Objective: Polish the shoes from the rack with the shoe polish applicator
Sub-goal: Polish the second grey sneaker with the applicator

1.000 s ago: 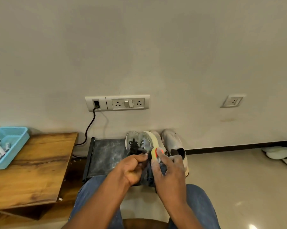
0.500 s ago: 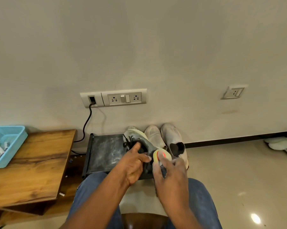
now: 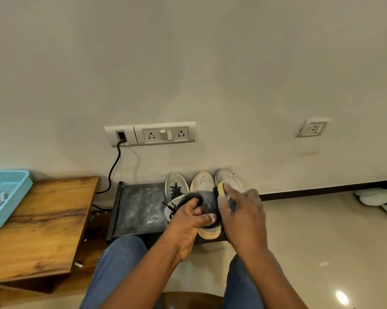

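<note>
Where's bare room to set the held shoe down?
Free: dark rack top, between its left rail and the grey laced shoe; wooden table, right of the blue basket. Crowded: rack's right end, with two pale shoes and both hands.

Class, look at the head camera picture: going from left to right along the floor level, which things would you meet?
Blue basket → wooden table → black cable → dark shoe rack → grey laced shoe → two white shoes → white footwear by the far right wall.
</note>
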